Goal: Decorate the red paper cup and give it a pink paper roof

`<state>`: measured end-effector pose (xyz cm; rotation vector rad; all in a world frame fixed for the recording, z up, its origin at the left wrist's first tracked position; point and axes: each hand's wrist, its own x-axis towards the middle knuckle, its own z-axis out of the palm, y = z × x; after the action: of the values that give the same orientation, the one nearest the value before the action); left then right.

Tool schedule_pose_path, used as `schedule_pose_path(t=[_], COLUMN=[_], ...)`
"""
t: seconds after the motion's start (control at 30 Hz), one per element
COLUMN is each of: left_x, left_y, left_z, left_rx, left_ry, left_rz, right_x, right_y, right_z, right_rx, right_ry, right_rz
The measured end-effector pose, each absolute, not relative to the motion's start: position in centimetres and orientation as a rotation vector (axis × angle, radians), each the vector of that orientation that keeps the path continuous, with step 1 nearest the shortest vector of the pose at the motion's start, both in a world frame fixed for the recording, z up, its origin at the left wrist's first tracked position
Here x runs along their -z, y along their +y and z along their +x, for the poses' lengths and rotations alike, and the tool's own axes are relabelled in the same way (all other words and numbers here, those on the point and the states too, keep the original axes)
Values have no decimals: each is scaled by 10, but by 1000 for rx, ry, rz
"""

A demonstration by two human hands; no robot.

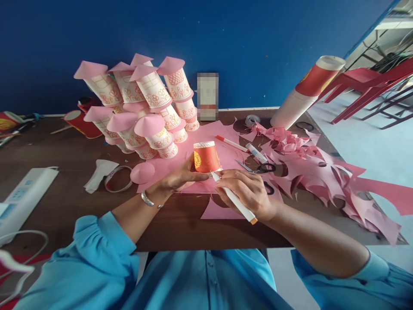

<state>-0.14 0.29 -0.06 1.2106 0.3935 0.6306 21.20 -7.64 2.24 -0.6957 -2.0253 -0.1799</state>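
Observation:
My left hand (180, 173) is closed around the side of a red paper cup (206, 157) with a gold pattern. A white band with faint drawn lines shows at the cup's top. My right hand (247, 189) grips a white marker (237, 202) with an orange end, its tip at the cup's lower edge. Whether the tip touches the cup is hard to tell. Beneath lies pink paper (213, 131). Behind my left hand stand several stacked cup towers (158, 92) with pink cone roofs and drawn flowers.
A red-and-white marker (231, 143), glue stick (256, 153) and scissors (258, 168) lie right of the cup. Pink paper scraps (319, 172) spread over the table's right side beside a tall cup stack (297, 101). At left are a tape roll (118, 179) and power strip (27, 200).

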Motion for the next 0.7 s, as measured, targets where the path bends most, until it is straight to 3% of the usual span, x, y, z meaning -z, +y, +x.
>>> schedule_pose_path(t=[0.7], left_x=[-1], left_y=[1], left_z=[-1], left_rx=[-733], left_ry=[403], left_rz=[1153], right_x=[-29], right_y=[-74], right_z=[213], right_rx=[151], right_ry=[-2036], right_rz=[-714])
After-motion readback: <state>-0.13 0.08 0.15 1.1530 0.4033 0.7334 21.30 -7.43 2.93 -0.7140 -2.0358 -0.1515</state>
